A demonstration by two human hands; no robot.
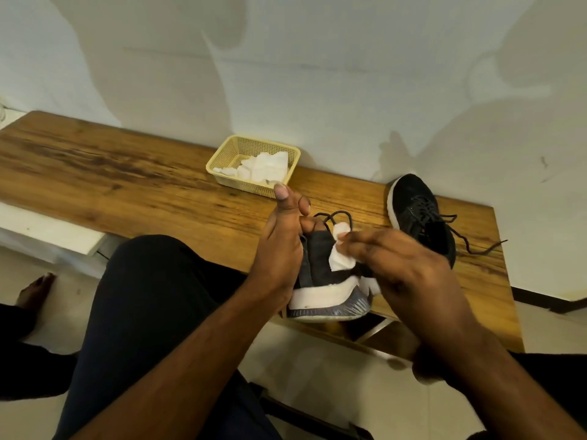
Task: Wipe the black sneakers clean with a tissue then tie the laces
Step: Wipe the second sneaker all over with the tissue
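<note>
One black sneaker with a white sole is held on its side over the near edge of the wooden table. My left hand grips it from the left, thumb raised. My right hand presses a white tissue against the sneaker's dark upper. Loose black laces loop out above the tissue. The second black sneaker lies on the table to the right, against the wall, its laces untied and trailing towards the table's right end.
A pale yellow plastic basket holding several white tissues stands at the back of the table near the wall. My dark-trousered leg fills the lower left. A bare foot rests on the tiled floor at far left.
</note>
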